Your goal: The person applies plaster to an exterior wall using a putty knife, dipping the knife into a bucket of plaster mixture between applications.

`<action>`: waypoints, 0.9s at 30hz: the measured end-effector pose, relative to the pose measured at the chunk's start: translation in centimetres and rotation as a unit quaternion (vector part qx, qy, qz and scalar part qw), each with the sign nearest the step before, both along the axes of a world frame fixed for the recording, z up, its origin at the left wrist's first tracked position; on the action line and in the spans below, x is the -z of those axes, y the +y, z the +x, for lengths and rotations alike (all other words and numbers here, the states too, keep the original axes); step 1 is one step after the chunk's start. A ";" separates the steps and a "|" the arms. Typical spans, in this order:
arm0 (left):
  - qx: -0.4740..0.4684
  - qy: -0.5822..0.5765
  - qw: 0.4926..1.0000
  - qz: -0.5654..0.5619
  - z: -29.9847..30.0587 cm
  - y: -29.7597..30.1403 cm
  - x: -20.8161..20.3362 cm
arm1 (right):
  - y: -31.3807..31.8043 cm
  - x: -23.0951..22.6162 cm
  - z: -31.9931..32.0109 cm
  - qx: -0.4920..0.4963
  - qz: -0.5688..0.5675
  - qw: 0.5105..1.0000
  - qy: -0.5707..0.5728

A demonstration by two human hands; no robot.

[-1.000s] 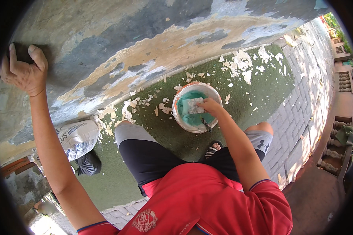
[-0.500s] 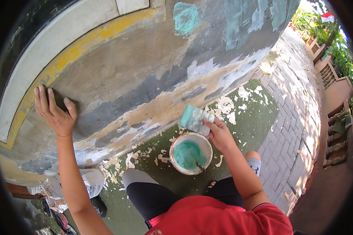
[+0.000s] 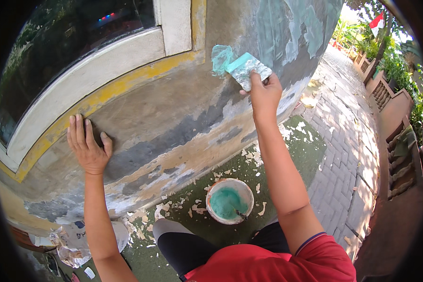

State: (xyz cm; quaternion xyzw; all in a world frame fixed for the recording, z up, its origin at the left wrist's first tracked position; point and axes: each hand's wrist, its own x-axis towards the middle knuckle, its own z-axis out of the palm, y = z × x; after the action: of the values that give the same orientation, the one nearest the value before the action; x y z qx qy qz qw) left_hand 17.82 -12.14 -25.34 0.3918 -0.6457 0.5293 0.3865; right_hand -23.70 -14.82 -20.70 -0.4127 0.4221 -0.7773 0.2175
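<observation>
In my right hand [image 3: 266, 95] is a flat putty scraper [image 3: 247, 71], its edge coated in turquoise paste. That edge meets the wall beside a turquoise patch [image 3: 222, 59]. My left hand [image 3: 89, 148] rests on the bare wall [image 3: 155, 113] below the window frame, fingers stretched out and holding nothing. On the ground below stands a white bucket [image 3: 211, 207] with turquoise paste [image 3: 226, 202] inside. A dark-handled tool [image 3: 241, 215] leans in the paste; its other end is hidden.
A white window frame [image 3: 96, 70] with a yellow border lies at upper left. Peeled paint flakes [image 3: 199, 209] litter the green floor [image 3: 301, 157]. A crumpled bag [image 3: 73, 242] sits at lower left. Paving [image 3: 336, 164] and a balustrade [image 3: 384, 91] run along the right.
My right hand has lifted the scraper from above the bucket up to the turquoise patch on the wall. My left hand stays on the wall as the view shifts.
</observation>
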 end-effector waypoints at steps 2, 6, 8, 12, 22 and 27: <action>0.004 0.003 1.000 0.006 0.4 0.1 0.2 | -0.1 -0.4 1.4 0.047 0.001 0.998 0.047; 0.019 0.011 0.999 0.029 0.5 0.4 0.2 | 0.2 -2.0 3.8 0.215 0.029 0.953 0.213; 0.025 0.011 0.999 0.031 0.5 0.4 0.1 | -1.0 -2.3 4.9 0.218 0.008 0.953 0.210; 0.037 0.017 0.999 0.036 0.7 0.4 0.1 | -3.1 -3.6 6.4 0.208 -0.030 0.949 0.235; 0.054 0.033 0.997 0.039 0.4 0.2 0.5 | -5.6 -8.6 5.1 0.280 -0.028 0.911 0.302; 0.051 0.028 0.998 0.029 1.1 0.4 0.3 | -2.6 -11.2 2.1 0.275 0.032 0.920 0.278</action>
State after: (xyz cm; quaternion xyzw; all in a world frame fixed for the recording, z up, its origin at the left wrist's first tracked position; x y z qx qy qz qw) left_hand 18.89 -11.74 -25.62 0.3844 -0.6688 0.4790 0.4190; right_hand -21.64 -17.46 -9.55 -0.4726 0.5870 -0.6468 -0.1174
